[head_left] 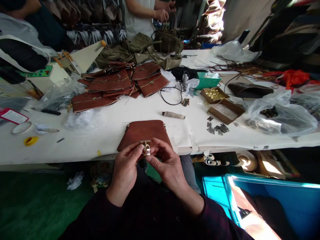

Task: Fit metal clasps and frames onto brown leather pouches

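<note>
A small gold padlock-shaped clasp [147,151] with a bar across its top is held up between my hands. My left hand [127,166] is closed, pinching the clasp from the left with thumb and fingertips. From the right, my right hand [168,164] has its thumb and bent fingers closed around the clasp's other side. Just behind them a brown leather bag [146,130] lies at the table's front edge, metal rings at its upper corners. Its lower part is hidden by my hands.
A tool with a wrapped handle [173,115] lies beyond the bag. Dark metal plates [217,128] and cardboard boxes [226,110] are to the right. Brown leather pieces [110,85] are piled at back left. A blue crate [275,183] stands below right. Another person [140,15] works across the table.
</note>
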